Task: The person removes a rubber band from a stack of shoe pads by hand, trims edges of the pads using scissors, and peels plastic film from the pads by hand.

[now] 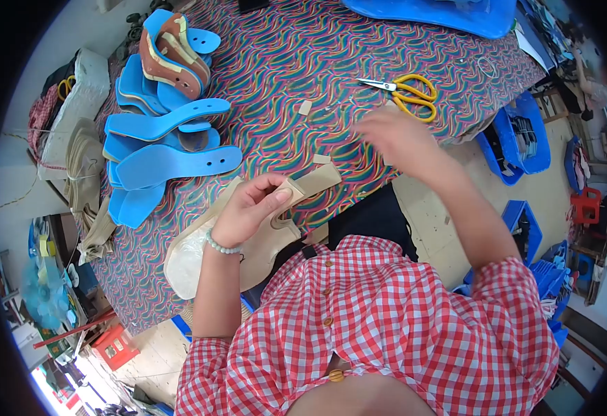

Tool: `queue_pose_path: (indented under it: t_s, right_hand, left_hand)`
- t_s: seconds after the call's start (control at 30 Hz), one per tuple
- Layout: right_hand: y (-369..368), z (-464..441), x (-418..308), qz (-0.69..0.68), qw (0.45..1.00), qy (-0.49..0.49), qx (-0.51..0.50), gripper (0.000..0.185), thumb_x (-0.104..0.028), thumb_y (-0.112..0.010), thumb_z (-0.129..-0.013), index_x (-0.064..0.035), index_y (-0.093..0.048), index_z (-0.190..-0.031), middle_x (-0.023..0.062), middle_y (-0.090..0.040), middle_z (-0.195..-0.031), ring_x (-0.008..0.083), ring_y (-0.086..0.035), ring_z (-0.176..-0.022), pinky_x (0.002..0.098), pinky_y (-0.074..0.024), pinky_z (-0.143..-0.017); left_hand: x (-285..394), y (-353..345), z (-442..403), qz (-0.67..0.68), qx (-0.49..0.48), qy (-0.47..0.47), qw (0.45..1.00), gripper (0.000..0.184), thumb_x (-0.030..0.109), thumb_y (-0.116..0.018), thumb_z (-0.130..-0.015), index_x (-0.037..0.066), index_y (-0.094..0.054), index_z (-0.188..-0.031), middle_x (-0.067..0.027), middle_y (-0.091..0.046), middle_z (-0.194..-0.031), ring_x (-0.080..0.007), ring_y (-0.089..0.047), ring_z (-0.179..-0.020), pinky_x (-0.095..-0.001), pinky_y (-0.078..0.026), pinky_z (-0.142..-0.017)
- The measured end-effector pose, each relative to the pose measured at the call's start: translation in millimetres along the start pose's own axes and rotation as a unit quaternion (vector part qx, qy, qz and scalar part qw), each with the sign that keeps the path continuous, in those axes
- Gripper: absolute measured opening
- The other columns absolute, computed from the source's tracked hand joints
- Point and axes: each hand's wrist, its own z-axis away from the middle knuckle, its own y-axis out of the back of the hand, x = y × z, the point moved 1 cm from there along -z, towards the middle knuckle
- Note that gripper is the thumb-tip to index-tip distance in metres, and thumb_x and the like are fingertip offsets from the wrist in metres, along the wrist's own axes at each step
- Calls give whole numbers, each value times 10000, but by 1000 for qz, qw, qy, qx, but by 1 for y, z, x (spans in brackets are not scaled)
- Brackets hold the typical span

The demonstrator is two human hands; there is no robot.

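My left hand (251,208) is closed on a beige shoe upper piece (203,253), pinching it near the base of a strap between thumb and fingers. One beige strap end (323,180) extends to the right along the table edge, and the wide part hangs below my wrist. Off to the right, my right hand (397,139) is over the tabletop, its fingers smeared by motion and pointing left. Yellow-handled scissors (414,97) lie just beyond it. Small beige patches, one a loose piece (305,107) and another a small tab (322,159), rest on the cloth.
Blue sole pieces (179,166) are piled on the left of the patterned tabletop (276,76), with a brown and beige piece (172,59) on top. A blue tray (442,17) lies at the far edge. Blue bins (535,139) stand on the floor to the right.
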Motion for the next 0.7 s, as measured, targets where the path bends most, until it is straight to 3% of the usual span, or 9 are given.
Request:
queue_pose_path:
  t_s: [0.1, 0.2, 0.23, 0.3, 0.4, 0.43, 0.5, 0.57, 0.7]
  right_hand:
    - [-44, -38, -17, -53, 984, 168, -25, 338, -38, -618, -804, -106, -706, -1123, 57, -660, -1227, 276, -536, -1264, 414, -427, -1058]
    - [-47, -32, -11, -15, 982, 173, -78, 363, -24, -631, -768, -110, -711, -1111, 38, -640, -1280, 268, -479, -1335, 430, -384, -1109]
    - [-33, -22, -4, -2, 985, 159, -71, 355, -5, -617, -773, -105, -710, -1101, 56, -647, -1248, 267, -524, -1284, 450, -382, -1099]
    - [6, -15, 0, 80, 955, 5, -286, 365, 4, -587, -792, -96, -689, -1127, 81, -650, -1206, 277, -561, -1226, 455, -410, -1067]
    - [4, -17, 11, 46, 984, -109, -133, 404, 6, -565, -807, -91, -651, -1190, 100, -645, -1176, 285, -590, -1168, 456, -437, -1029]
    - [-10, -29, 13, 17, 998, -43, -49, 407, -24, -572, -848, -91, -612, -1248, 96, -619, -1268, 297, -560, -1224, 430, -441, -1040]
    - [-48, -64, 10, 7, 998, 66, 16, 384, -104, -574, -918, -101, -587, -1301, 89, -575, -1363, 294, -498, -1308, 412, -409, -1089]
    - [-81, -86, 3, -5, 992, 127, 26, 400, -201, -579, -956, -104, -562, -1344, 82, -527, -1431, 297, -425, -1377, 403, -374, -1127]
    - [-74, -58, 4, -4, 996, 76, -37, 437, -274, -598, -948, -90, -566, -1342, 75, -514, -1442, 308, -404, -1390, 427, -363, -1134]
  left_hand:
    - [-2, -4, -2, -13, 3, 13, 1000, 216, 158, -631, -977, 24, -622, -1147, 25, -629, -1008, -39, -555, -891, -208, -459, -782]
    - [-3, -3, 4, -19, 10, 8, 1000, 219, 161, -633, -976, 25, -622, -1148, 28, -630, -1000, -35, -553, -887, -207, -459, -773]
    - [-2, -3, 6, -12, 12, 9, 1000, 219, 162, -634, -976, 26, -623, -1147, 30, -629, -995, -34, -552, -883, -207, -458, -770]
    - [0, -2, 9, 3, 18, 11, 1000, 219, 163, -634, -975, 26, -625, -1146, 34, -629, -985, -32, -548, -873, -207, -455, -765]
    - [-3, 4, 6, -7, 17, 14, 1000, 217, 161, -636, -974, 27, -627, -1144, 35, -629, -978, -30, -548, -864, -207, -454, -766]
    - [-4, 4, 2, -10, 13, 18, 1000, 217, 159, -636, -974, 25, -626, -1144, 35, -629, -976, -31, -549, -862, -208, -455, -769]
    - [-3, 5, -3, -16, 12, 27, 999, 217, 155, -635, -973, 23, -626, -1145, 35, -628, -973, -33, -550, -858, -209, -456, -774]
    - [0, 0, 0, -26, 0, 24, 999, 218, 153, -634, -974, 19, -624, -1146, 32, -633, -981, -34, -555, -865, -211, -458, -776]
    - [3, -4, 1, -37, -6, 22, 999, 221, 150, -631, -975, 12, -621, -1147, 23, -643, -999, -40, -568, -883, -215, -465, -785]
